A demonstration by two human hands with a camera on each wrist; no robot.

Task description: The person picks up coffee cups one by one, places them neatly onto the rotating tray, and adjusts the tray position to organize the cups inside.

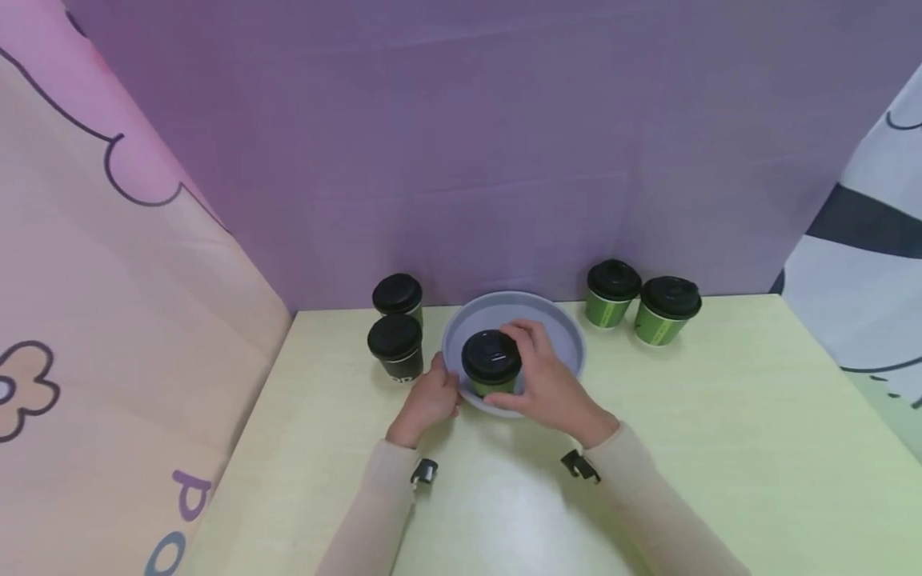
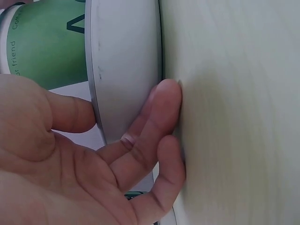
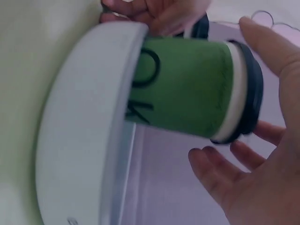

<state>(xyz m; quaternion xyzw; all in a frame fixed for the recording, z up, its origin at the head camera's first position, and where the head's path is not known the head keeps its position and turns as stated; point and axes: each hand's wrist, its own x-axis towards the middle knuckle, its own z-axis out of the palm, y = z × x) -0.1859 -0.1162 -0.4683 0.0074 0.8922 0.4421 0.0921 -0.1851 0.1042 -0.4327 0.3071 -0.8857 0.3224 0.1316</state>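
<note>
A green paper cup with a black lid (image 1: 492, 357) stands upright inside a round grey tray (image 1: 555, 320). My left hand (image 1: 430, 398) grips the tray's left front edge. In the left wrist view, the thumb (image 2: 75, 114) lies on the rim and the fingers (image 2: 161, 108) curl against the outer wall, down by the tabletop. My right hand (image 1: 547, 384) is spread about the cup's right side. The right wrist view shows the cup (image 3: 187, 86) with a gap between it and the parted thumb and fingers (image 3: 213, 173) near its lid.
To the tray's left stand two lidded cups, a dark one (image 1: 399, 352) in front of another (image 1: 398, 296). Two green cups with black lids (image 1: 608, 296) (image 1: 666, 312) stand at the back right. A purple cloth backdrop (image 1: 461, 160) rises behind the pale table (image 1: 720, 440).
</note>
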